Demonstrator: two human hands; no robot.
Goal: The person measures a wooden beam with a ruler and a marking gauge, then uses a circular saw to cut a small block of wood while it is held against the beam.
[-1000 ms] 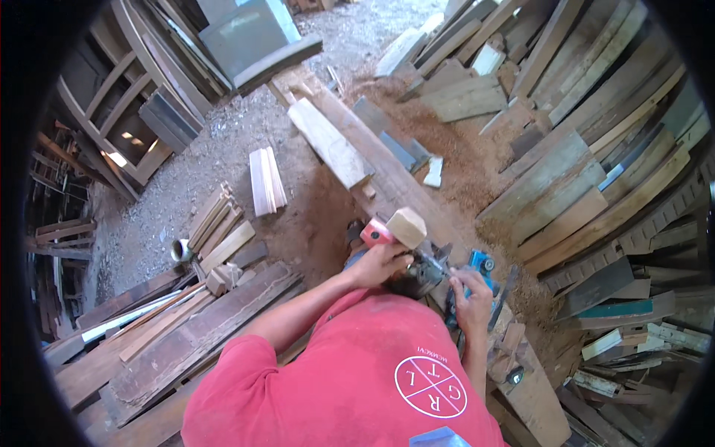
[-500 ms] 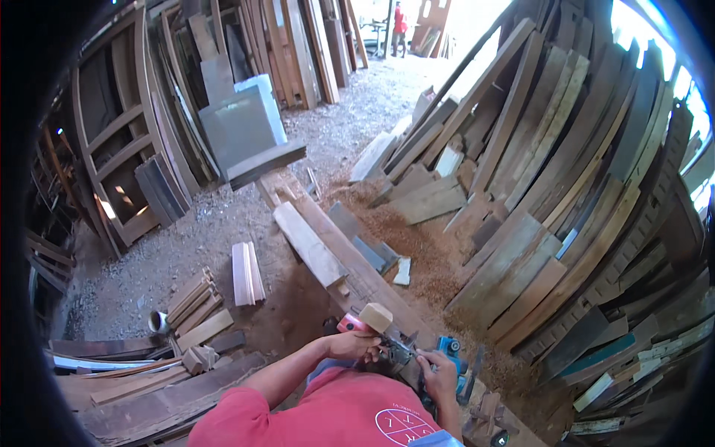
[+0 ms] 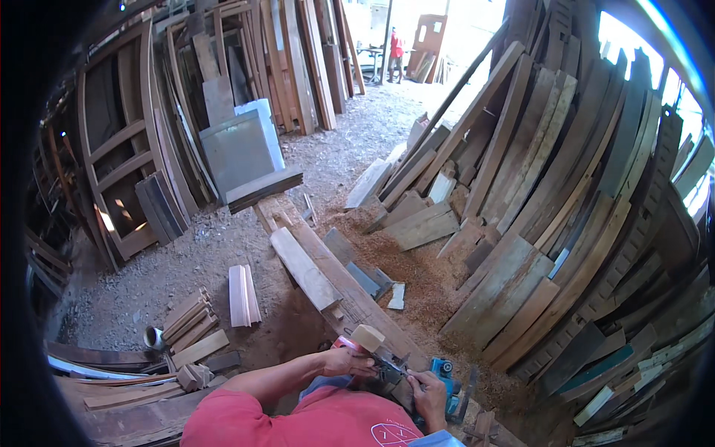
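Close to my body, my left hand [image 3: 348, 363] is closed at one end of a slim, dark metal piece [image 3: 392, 366], whose exact kind I cannot make out. At its other end my right hand [image 3: 427, 395] is closed, with the thumb along it. A pale wooden block [image 3: 368, 337] sits just beyond my left hand, beside a red rounded tool part [image 3: 345, 343]. Right next to my right hand is a teal power tool [image 3: 445, 370]. My hands hide part of what lies under them on the long wooden bench [image 3: 350, 287].
A loose plank [image 3: 305, 268] lies along the bench. Boards [image 3: 514, 290] lean in a dense row on the right, above sawdust [image 3: 406, 257]. Left are a door frame [image 3: 119, 164], stacked offcuts [image 3: 197, 328] and pale strips [image 3: 243, 296]. A person in red [image 3: 396, 52] stands far off.
The view has tilted up a little, so the surroundings sit lower. Both hands stay closed at the dark metal piece, with only slight shifts.
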